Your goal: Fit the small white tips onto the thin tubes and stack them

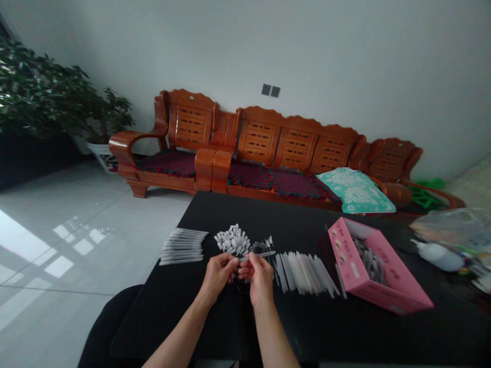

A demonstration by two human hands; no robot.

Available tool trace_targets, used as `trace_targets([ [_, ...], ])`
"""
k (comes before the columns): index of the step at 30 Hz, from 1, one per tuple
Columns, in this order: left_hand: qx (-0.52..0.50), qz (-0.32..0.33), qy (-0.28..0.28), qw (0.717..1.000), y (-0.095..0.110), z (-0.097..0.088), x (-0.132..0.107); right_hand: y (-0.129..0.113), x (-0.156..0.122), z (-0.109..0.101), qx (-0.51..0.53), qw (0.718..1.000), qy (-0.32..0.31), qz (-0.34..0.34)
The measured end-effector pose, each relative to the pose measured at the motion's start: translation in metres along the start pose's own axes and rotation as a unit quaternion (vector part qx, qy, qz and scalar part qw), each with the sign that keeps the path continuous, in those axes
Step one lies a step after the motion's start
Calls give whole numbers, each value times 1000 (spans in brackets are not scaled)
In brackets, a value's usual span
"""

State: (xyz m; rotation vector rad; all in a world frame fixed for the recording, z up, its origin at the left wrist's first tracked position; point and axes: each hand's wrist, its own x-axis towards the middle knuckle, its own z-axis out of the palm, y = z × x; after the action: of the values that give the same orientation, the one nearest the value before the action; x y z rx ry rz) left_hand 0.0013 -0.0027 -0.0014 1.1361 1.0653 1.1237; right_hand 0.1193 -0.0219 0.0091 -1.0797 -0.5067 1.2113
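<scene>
My left hand [221, 272] and my right hand [259, 273] meet over the near part of the black table. Both are closed on a slim, whitish pen [268, 253], whose far end sticks out to the right past my right fingers. Its left end is mostly covered by my fingertips. Just beyond my hands lies a pile of small white pen caps [232, 239]. Beside it are thin dark pieces [264, 246], perhaps refills, partly hidden by my right hand. Translucent pen barrels [305, 272] lie in a row to the right. At left, several white pens [184, 246] lie side by side.
An open pink box [397, 263] holding greyish pieces stands on the black table [303, 332] at right. Beyond it lie a clear plastic bag [452, 227] and a white bottle-like item [437, 255]. A wooden sofa [299, 135] with a turquoise cushion [355, 191] stands behind.
</scene>
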Motion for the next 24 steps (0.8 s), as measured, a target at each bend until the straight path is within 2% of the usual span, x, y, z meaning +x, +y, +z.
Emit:
trace_targets([
  [6, -33, 8, 14, 999, 7, 0, -2, -2, -1, 1, -2, 1000, 12, 4],
  [11, 17, -5, -11, 1000, -1, -1, -1, 0, 0, 0, -3, 1000, 6, 1],
  [17, 38, 24, -15, 999, -3, -4, -2, 0, -1, 0, -8, 1000, 9, 1],
  [24, 126, 78, -9, 989, 1, -1, -9, 0, 0, -1, -22, 999, 27, 13],
])
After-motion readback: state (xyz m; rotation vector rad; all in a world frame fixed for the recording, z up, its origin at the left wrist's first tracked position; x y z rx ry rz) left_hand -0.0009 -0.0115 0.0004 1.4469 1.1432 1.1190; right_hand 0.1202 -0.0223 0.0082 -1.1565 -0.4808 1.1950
